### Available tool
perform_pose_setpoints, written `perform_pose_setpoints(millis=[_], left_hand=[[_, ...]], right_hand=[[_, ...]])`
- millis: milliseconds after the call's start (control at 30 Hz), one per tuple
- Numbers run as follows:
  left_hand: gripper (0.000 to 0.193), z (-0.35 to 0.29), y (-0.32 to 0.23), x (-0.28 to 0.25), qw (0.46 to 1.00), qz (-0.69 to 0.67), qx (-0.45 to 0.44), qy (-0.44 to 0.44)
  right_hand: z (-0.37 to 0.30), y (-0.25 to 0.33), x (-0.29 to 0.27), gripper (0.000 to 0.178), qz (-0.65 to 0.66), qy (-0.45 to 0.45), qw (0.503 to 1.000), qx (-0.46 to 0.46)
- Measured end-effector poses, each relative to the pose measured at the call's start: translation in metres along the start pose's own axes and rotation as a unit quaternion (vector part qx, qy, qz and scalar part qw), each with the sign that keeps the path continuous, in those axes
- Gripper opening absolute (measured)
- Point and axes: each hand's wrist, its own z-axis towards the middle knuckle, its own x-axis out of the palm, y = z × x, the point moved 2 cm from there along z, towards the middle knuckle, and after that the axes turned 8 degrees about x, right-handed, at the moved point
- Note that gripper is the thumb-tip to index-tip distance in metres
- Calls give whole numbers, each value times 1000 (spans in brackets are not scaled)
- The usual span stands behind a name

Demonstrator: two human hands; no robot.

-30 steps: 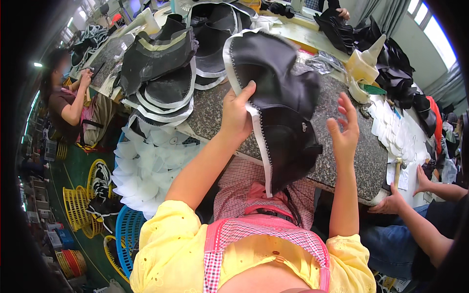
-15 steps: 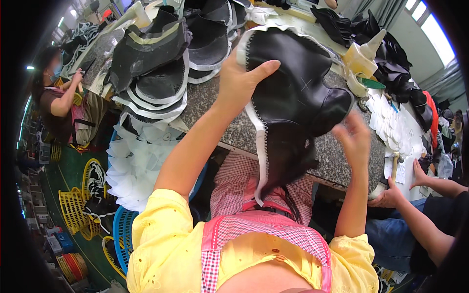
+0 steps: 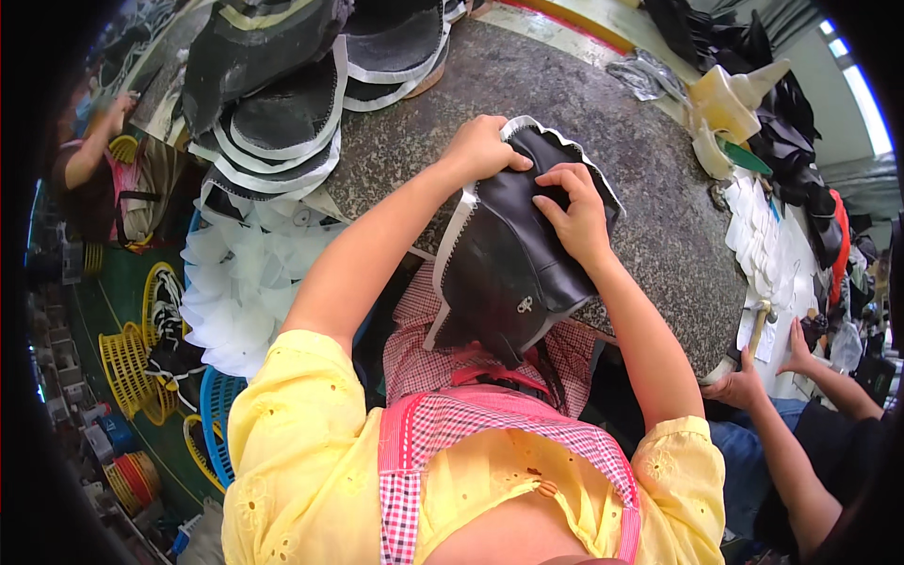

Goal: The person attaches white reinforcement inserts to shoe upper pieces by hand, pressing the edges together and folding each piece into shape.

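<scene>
A black leather shoe upper (image 3: 508,247) with a white zigzag-stitched edge hangs over the near rim of the speckled stone worktop (image 3: 603,108). Its far part rests on the stone, and a small metal ornament shows near its lower end. My left hand (image 3: 482,149) is closed on the far left edge of the piece, fingers curled over it. Close beside it, my right hand (image 3: 576,215) pinches the leather with bent fingers and thumb. The fingertips of both hands are partly hidden by the leather and by the hands themselves.
Stacked black uppers with white edging (image 3: 287,113) lie at left, above a blue basket (image 3: 221,424) and white translucent sheets (image 3: 254,292). A yellowish glue bottle (image 3: 725,104) stands far right. White pieces (image 3: 767,250) and a co-worker's hands (image 3: 739,381) are at right. Yellow baskets (image 3: 122,363) stand on the floor.
The upper has come down from raised above the worktop to its near rim, and its outer face has turned. My right hand has moved left and taken hold of the leather.
</scene>
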Motion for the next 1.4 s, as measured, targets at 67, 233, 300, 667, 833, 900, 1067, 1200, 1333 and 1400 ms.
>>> perform_pose_setpoints(millis=[67,233,300,667,833,900,1067,1200,1333,1400], left_hand=[[51,-9,-6,0,1000,-10,-15,10],[66,-14,-17,-5,979,33,200,-22],[66,-14,-31,-6,966,41,252,-44],[90,18,-27,-7,964,-73,220,129],[73,24,-24,-2,941,-270,127,161],[54,30,-18,0,900,-404,6,166],[34,34,-19,3,882,-431,-73,178],[28,32,-28,-2,909,-373,-53,178],[21,31,-31,-2,916,-355,-45,180],[20,32,-26,6,926,-347,-37,142]], right_hand=[[-1,1,-1,25,24,-7,1000,4],[47,-9,-24,54,53,41,995,78],[67,-5,-30,68,-62,54,997,-1],[94,-7,-42,53,-46,110,988,-99],[86,-14,-41,53,17,42,992,-116],[83,-16,-39,52,12,35,991,-128],[82,-22,-41,47,51,39,990,-123],[79,-20,-38,43,86,23,984,-152],[75,-22,-38,26,85,-14,981,-176],[75,-21,-38,22,109,-17,972,-206]])
